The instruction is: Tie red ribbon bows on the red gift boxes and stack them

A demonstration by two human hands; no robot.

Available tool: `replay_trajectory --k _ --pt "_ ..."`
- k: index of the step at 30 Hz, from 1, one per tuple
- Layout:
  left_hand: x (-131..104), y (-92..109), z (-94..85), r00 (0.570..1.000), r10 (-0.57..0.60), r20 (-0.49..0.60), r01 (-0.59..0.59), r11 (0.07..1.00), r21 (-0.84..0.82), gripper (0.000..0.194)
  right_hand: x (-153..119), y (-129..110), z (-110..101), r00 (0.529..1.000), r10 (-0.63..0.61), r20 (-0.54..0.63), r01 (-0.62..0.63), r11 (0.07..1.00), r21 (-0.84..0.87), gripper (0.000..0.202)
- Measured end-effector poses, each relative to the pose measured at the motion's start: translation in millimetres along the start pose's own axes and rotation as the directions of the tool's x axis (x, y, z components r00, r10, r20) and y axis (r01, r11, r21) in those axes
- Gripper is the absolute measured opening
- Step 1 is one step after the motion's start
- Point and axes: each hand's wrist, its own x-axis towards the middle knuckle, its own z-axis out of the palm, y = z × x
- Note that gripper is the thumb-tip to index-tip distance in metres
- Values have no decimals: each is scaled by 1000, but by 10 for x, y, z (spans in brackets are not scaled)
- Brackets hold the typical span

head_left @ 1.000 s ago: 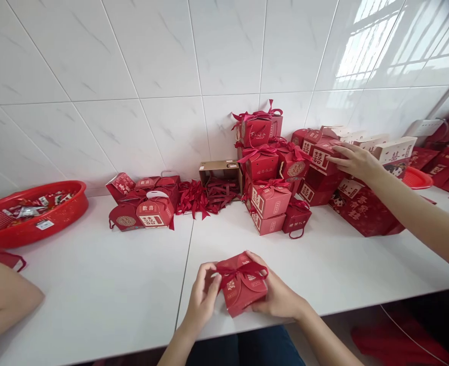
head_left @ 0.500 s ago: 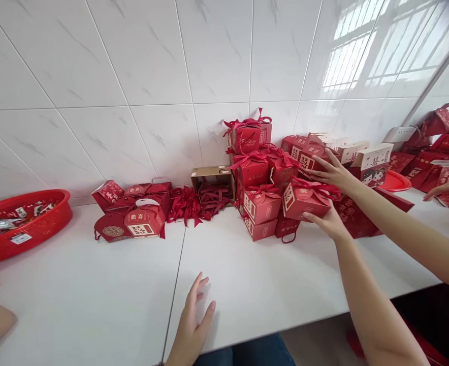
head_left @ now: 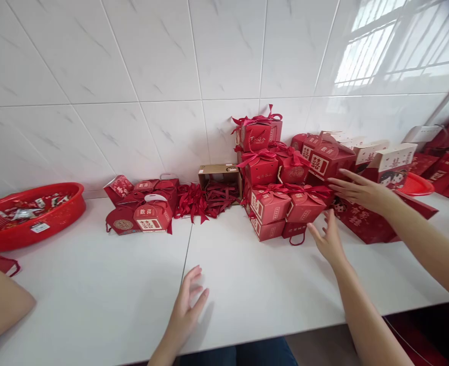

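Note:
My left hand (head_left: pixel 186 307) is held above the white table near its front edge, fingers apart and nothing in them. My right hand (head_left: pixel 328 240), also open and holding nothing, is just right of a red gift box (head_left: pixel 304 206) with a ribbon bow. That box sits on another red box (head_left: pixel 293 230) with a cord handle, at the front right of a stack. Beside it stands a red box with a gold-edged label (head_left: pixel 270 204). More ribbon-tied boxes (head_left: pixel 260 168) rise behind, up against the tiled wall.
A co-worker's hand (head_left: pixel 365 192) reaches in from the right beside red boxes (head_left: pixel 325 157) and a dark red bag (head_left: pixel 365 223). Loose ribbons (head_left: pixel 192 202) and a cardboard box (head_left: pixel 220 169) lie by the wall. Farther left are handled red boxes (head_left: pixel 154 216) and a red basket (head_left: pixel 62 221). Another person's arm (head_left: pixel 7 305) shows at left.
My right hand has let go of the red gift box, now resting at the stack's front right, and drawn back from it. The view has turned slightly left. My left hand stays open.

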Motion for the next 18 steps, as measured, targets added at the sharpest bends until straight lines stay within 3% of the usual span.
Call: replay_trajectory --k 2,5,9,12,18 --pt "245 23 -220 992 11 -125 3 994 109 58 -279 -55 4 997 80 -9 -80 996 32 94" --pt "747 78 -610 944 -2 -330 78 973 217 76 -683 -111 59 977 209 50 -213 974 82 94" --pt "1399 95 -1003 841 23 -540 153 948 279 96 -1066 -141 178 934 330 137 -333 943 -2 91" --pt "1693 21 -1119 792 22 -610 194 938 286 104 -1179 -170 229 944 306 124 -293 949 -113 84" --pt "1956 -235 -1205 708 -1 -706 236 943 234 87 -1139 -200 234 924 358 134 -340 930 -140 75"
